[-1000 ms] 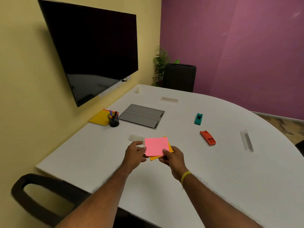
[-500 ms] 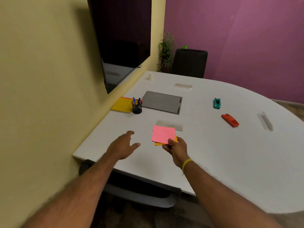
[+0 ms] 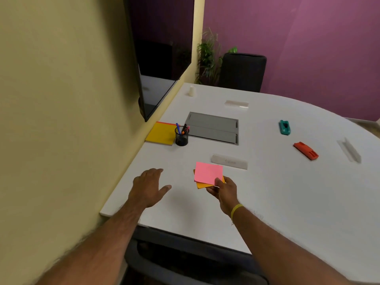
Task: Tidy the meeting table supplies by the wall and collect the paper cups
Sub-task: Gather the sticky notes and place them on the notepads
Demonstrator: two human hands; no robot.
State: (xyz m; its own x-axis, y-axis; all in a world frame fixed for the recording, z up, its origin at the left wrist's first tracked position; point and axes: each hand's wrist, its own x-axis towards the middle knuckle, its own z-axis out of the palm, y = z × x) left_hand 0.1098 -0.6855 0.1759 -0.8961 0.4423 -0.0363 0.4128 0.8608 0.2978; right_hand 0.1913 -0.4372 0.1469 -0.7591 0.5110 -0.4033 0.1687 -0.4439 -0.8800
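My right hand [image 3: 223, 189] pinches a pink sticky-note pad [image 3: 207, 173] with an orange pad [image 3: 202, 185] under it, held just above the white table [image 3: 287, 198]. My left hand [image 3: 149, 187] hovers flat over the table's near left corner, fingers spread, holding nothing. By the yellow wall lie a yellow note pad [image 3: 161, 133] and a black mesh pen cup [image 3: 181, 136] with pens. A small white paper cup [image 3: 191, 91] stands upside down at the far end near the wall.
A grey cable hatch [image 3: 212, 127] is set into the table. Clear acrylic name holders [image 3: 229, 161] [image 3: 236, 103] [image 3: 350, 150], a teal stapler-like item [image 3: 284, 127] and an orange one [image 3: 306, 150] lie about. A wall screen [image 3: 160, 58], a dark chair [image 3: 242, 72] and a plant [image 3: 207, 56] stand behind.
My left hand has let go of the pads and moved left, flat over the table. My view has shifted toward the wall and closer to the table; my right hand still holds the pads.
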